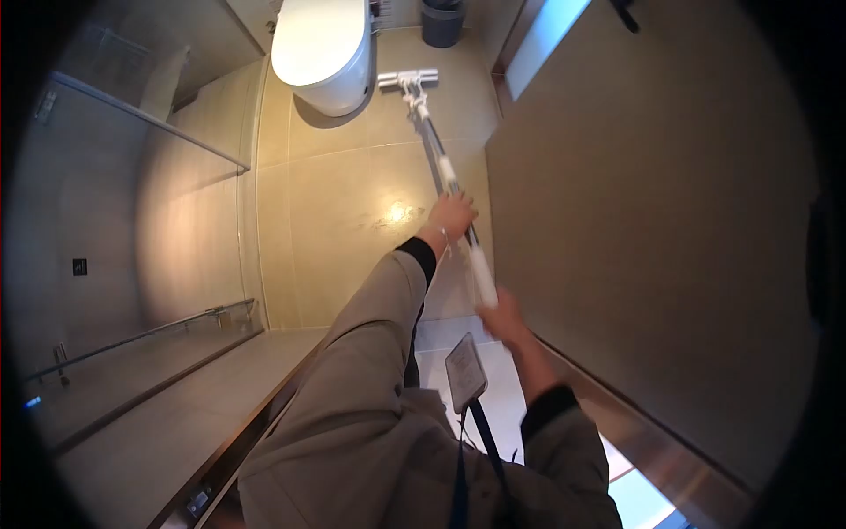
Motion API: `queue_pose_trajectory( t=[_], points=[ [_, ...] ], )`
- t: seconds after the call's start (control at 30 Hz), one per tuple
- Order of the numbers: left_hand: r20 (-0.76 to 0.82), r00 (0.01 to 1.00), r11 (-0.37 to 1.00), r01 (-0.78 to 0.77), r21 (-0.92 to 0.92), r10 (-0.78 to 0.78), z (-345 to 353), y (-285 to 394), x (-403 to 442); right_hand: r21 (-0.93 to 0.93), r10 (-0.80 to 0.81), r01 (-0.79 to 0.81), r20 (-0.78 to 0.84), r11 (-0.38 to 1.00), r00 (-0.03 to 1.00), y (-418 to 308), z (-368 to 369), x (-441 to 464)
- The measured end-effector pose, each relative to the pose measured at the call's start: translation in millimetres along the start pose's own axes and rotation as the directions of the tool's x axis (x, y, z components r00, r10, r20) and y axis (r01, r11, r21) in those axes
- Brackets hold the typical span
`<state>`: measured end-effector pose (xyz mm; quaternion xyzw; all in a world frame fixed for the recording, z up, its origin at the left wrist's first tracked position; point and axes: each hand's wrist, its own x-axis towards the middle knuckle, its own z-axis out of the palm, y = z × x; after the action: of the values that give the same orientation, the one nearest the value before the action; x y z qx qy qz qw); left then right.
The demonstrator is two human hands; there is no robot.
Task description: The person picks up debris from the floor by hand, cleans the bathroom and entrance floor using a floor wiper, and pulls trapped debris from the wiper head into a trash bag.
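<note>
A sponge mop (446, 167) with a white head (408, 79) slants across the tiled floor, its head close to the toilet's right side. My left hand (452, 216) is wrapped round the middle of the grey pole. Lower down, my right hand (502, 317) grips the end of the white handle sleeve (482, 275). Both hands are closed on the mop, the right one slightly blurred. A badge (465, 372) on a dark lanyard hangs in front of my body.
A white toilet (322, 40) stands at the far end, with a dark bin (442, 25) to its right. Glass shower panels (132, 203) line the left. A large brown door or panel (652, 238) borders the right. The tan floor (352, 203) looks wet in one spot.
</note>
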<state>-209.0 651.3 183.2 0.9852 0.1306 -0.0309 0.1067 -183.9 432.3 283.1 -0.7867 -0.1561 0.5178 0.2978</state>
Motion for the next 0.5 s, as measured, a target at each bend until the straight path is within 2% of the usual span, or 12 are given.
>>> queue_pose_trajectory(
  t=[0.03,0.1,0.13,0.2,0.27,0.3,0.33,0.37,0.4,0.43,0.47,0.5],
  points=[
    [0.000,0.996,0.994,0.092,-0.055,-0.092,-6.7,-26.8,15.8,-0.037,-0.002,0.002,-0.018,0.999,1.000,-26.5,7.3,52.2],
    [-0.154,0.973,0.972,0.144,-0.184,-0.173,5.2,-76.8,34.9,-0.006,0.044,-0.043,0.056,0.999,0.997,-79.2,16.7,115.7],
    [-0.233,0.953,0.964,0.140,-0.228,-0.194,6.4,-65.8,17.0,-0.038,0.028,-0.025,0.065,0.999,0.997,-72.3,26.0,91.8],
    [-0.218,0.961,0.917,0.074,-0.392,-0.171,19.4,-78.0,5.8,-0.144,0.045,-0.031,0.093,0.989,0.995,-87.4,30.9,91.4],
    [-0.125,0.980,0.837,0.064,-0.544,-0.156,31.5,-65.6,-11.5,-0.179,-0.022,0.036,0.080,0.983,0.997,-34.0,39.3,71.6],
    [-0.272,0.962,0.910,-0.080,-0.407,-0.037,46.8,-53.7,-26.5,-0.215,0.061,-0.035,0.116,0.976,0.991,-18.2,39.0,44.8],
    [-0.309,0.951,0.924,-0.098,-0.370,-0.023,57.2,-37.5,-40.4,-0.260,0.154,-0.110,0.154,0.959,0.976,-0.5,36.2,15.0],
    [-0.226,0.974,0.934,-0.085,-0.346,0.005,73.7,-20.8,-51.4,-0.385,0.195,-0.121,0.158,0.915,0.968,29.7,33.5,-8.8],
    [-0.139,0.990,0.944,-0.074,-0.321,0.031,93.5,-2.0,-61.9,-0.354,0.302,-0.227,0.173,0.907,0.937,55.1,26.5,-41.8],
    [0.020,0.998,0.865,0.067,-0.498,-0.065,117.9,24.6,-74.1,-0.511,0.363,-0.248,0.137,0.823,0.921,69.2,16.7,-78.8],
    [0.192,0.973,0.742,0.221,-0.633,-0.127,132.2,52.1,-89.8,-0.517,0.446,-0.328,0.118,0.790,0.887,92.8,6.2,-115.3],
    [0.049,0.996,0.791,-0.026,-0.611,0.071,113.9,74.9,-112.5,-0.533,0.517,-0.375,0.141,0.758,0.844,125.8,-5.6,-150.7]
  ],
)
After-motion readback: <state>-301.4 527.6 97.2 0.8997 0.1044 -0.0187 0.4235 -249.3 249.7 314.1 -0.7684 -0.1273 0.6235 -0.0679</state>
